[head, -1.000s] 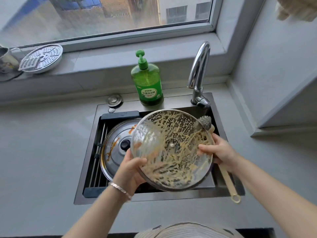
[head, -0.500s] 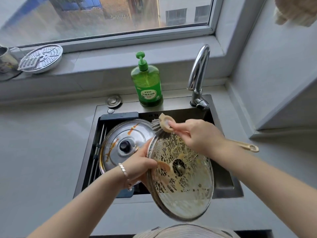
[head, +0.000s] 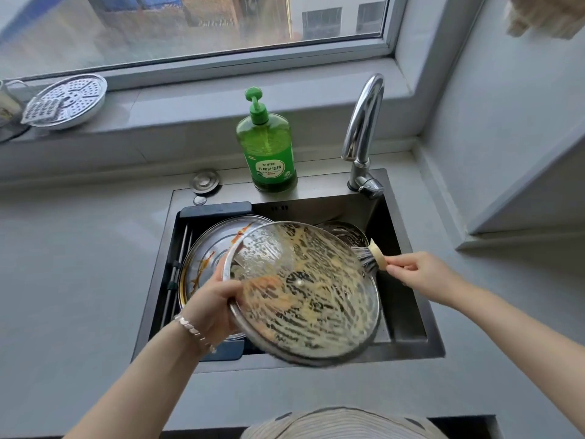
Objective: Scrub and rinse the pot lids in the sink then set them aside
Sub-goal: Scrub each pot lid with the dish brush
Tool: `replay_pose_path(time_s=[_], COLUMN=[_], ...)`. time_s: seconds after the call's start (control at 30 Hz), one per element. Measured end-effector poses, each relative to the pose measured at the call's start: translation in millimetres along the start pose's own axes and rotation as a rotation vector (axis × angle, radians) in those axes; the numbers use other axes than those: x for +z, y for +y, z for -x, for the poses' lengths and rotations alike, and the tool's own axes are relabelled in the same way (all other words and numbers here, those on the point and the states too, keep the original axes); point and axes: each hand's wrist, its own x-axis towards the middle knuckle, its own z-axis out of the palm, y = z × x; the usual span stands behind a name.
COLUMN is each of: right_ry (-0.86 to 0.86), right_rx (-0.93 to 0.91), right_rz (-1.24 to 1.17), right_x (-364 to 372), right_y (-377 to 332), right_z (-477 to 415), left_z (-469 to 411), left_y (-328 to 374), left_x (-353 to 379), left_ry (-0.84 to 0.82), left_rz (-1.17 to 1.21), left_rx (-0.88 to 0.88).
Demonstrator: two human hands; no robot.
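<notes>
Left hand (head: pixel 215 307) grips glass lid (head: pixel 304 293) — brush (head: pixel 372 258) in right hand (head: pixel 418 270) at its rim.

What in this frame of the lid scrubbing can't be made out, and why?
All in the head view:
- Brush handle: hidden inside the right hand.
- Sink bottom and drain: covered by the glass lid and the steel lid.
- Left hand fingers: hidden behind the glass lid's rim.
- Soap bottle label: text too small to read.
- Pale cloth-like thing, top right: cut off by the frame edge.
</notes>
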Motion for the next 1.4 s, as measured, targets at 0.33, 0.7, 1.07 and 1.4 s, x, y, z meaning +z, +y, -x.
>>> replay_pose_path(time_s=[0.33, 0.7, 1.07, 1.4], right_ry=[0.184, 0.322, 0.178, 0.128], right_rx=[0.054, 0.162, 0.17, 0.219], right_rz=[-0.241, -0.083, -0.163, -0.129], right_x=[49.0, -0.8, 4.9, 6.2], right_y=[-2.7, 25.4, 29.3, 30.4], right_z=[14.7, -14.0, -63.7, -90.0], left_z=[-30.3, -94.0, -174.6, -230.7], left_y=[-3.8, -23.0, -96.0, -94.1], left_x=[58.7, 88.3, 89.2, 83.8], left_ry=[0.381, 0.421, 0.524, 0.718], left_rz=[0.271, -0.082, 0.209, 0.163], left_rx=[0.194, 0.061, -0.145, -0.465])
